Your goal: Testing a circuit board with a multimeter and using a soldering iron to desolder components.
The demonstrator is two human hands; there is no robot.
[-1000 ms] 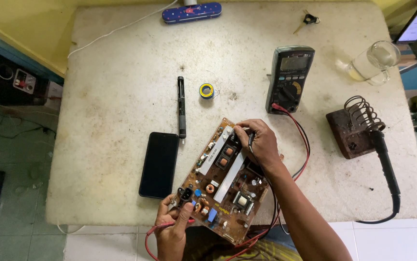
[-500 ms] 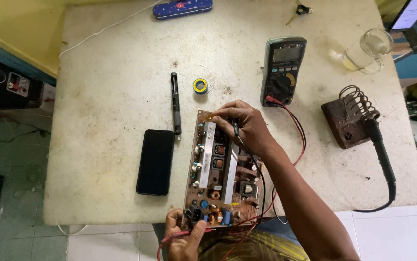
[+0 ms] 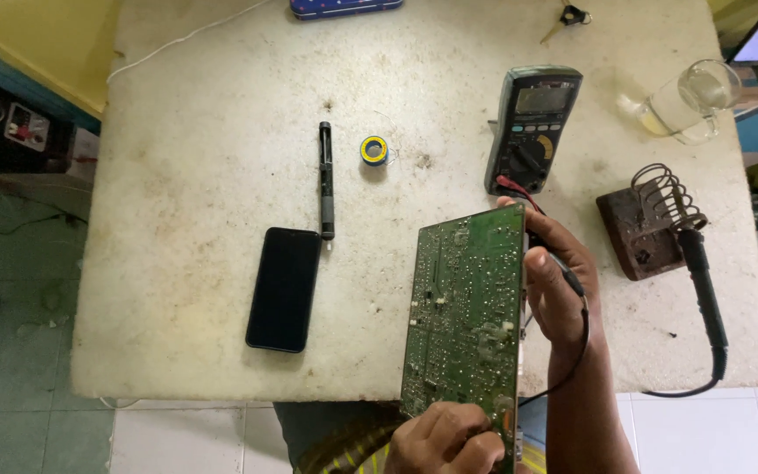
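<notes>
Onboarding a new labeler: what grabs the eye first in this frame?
The green circuit board, solder side up, stands out at bottom centre, held between the right hand at its right edge and the left hand at its near end. Just behind it on the table sits a dark multimeter with red and black leads. Right of that, a soldering iron rests in a coil stand, and a black phone lies to the left.

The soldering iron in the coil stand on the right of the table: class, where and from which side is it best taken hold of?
Probably by the dark handle of the soldering iron, coming from the near, cable side. Its tip end sits inside the spring coil of the stand, while the handle sticks out free toward the table's front edge.
</notes>
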